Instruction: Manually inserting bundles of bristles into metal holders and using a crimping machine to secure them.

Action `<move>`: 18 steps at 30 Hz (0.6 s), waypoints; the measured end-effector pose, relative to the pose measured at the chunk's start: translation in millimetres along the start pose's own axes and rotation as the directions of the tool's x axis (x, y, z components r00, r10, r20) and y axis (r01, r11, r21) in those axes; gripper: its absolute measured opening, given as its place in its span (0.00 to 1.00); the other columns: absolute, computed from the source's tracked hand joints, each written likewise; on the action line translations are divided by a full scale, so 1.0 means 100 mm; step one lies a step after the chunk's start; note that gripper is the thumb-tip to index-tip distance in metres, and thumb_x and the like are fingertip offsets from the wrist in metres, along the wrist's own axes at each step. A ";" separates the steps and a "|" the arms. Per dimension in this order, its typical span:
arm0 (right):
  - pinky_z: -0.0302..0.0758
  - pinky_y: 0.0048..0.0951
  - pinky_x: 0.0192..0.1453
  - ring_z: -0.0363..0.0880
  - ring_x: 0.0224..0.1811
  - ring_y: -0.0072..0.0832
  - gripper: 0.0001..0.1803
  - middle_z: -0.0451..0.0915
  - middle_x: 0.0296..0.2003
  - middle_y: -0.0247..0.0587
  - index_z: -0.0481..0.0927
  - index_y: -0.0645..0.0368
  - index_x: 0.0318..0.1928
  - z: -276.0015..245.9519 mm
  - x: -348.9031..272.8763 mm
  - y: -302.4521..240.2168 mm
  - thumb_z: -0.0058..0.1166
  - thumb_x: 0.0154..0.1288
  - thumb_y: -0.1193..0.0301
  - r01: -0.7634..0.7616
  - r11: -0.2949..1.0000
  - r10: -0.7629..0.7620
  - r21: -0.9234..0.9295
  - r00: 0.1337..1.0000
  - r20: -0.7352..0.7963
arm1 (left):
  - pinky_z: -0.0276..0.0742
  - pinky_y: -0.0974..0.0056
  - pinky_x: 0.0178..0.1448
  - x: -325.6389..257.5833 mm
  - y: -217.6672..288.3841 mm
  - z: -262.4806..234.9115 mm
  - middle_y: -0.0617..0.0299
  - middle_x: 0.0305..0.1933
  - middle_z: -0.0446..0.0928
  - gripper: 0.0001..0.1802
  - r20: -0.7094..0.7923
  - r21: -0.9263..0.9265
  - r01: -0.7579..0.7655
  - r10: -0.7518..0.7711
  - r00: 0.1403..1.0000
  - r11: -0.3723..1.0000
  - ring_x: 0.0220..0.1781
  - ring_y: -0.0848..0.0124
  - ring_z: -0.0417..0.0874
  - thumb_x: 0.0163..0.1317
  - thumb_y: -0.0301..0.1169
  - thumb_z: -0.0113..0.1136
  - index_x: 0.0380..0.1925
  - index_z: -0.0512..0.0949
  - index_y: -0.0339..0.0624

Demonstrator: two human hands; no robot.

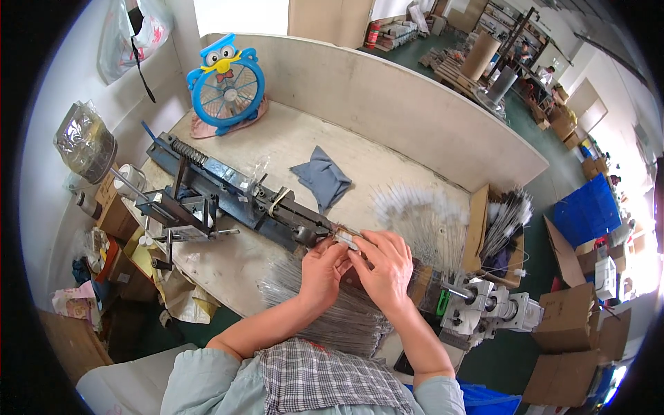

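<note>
My left hand [322, 272] and my right hand [382, 264] meet at the near end of a long dark metal bench fixture [280, 204]. Between the fingertips is a small white piece [346, 238], partly covered; its kind does not show. My right fingers close around it. The left thumb and finger are pinched together beside it, and what they hold is hidden. A round dark knob [303, 236] sits on the fixture just left of my left hand. Under my wrists lies a thick bundle of thin grey wires [339, 319].
More wires with white ends [422, 214] are spread right of the fixture, near a cardboard box [477, 225]. A grey cloth [322, 178] and a blue fan [228, 90] are farther back. A crank-handled device [181, 214] stands left, a clamp-like metal machine [487, 308] right.
</note>
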State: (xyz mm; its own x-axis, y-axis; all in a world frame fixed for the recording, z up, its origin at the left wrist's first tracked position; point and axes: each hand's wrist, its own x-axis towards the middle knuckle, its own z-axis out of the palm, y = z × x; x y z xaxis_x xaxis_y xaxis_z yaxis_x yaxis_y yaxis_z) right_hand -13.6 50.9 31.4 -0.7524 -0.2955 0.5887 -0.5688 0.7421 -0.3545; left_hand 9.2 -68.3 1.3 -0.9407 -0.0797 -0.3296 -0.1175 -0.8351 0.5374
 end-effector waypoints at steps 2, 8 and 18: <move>0.69 0.34 0.46 0.75 0.45 0.31 0.13 0.80 0.40 0.30 0.83 0.51 0.37 0.00 -0.01 0.02 0.64 0.47 0.69 0.005 1.000 -0.004 0.006 1.000 -0.031 | 0.75 0.68 0.48 -0.01 0.00 0.02 0.62 0.41 0.77 0.07 -0.006 0.044 -0.003 0.004 1.000 0.999 0.42 0.72 0.80 0.61 0.24 0.54 0.40 0.73 0.39; 0.69 0.34 0.45 0.75 0.45 0.31 0.13 0.80 0.40 0.30 0.83 0.51 0.37 0.00 -0.01 0.05 0.64 0.47 0.69 0.011 1.000 -0.011 -0.005 1.000 -0.014 | 0.75 0.69 0.45 0.03 -0.01 0.01 0.62 0.39 0.77 0.07 -0.015 0.054 -0.004 0.005 1.000 0.999 0.39 0.75 0.80 0.60 0.23 0.55 0.39 0.73 0.38; 0.69 0.35 0.44 0.74 0.39 0.34 0.10 0.79 0.29 0.34 0.82 0.57 0.33 -0.17 -0.04 0.03 0.63 0.48 0.69 -0.056 0.995 0.068 -0.081 0.987 0.145 | 0.71 0.58 0.59 -0.06 0.10 0.00 0.52 0.47 0.74 0.28 0.025 -0.020 0.029 -0.028 0.999 0.999 0.51 0.61 0.76 0.69 0.53 0.37 0.45 0.69 0.36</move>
State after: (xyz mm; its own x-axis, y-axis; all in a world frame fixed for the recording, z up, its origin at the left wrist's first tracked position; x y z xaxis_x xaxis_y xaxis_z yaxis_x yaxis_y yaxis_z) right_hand -6.4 64.7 40.5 -0.8294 -0.3287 0.4517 -0.4968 0.8039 -0.3271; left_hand 14.1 -76.5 8.6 -0.9447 -0.0427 -0.3253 -0.1379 -0.8480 0.5118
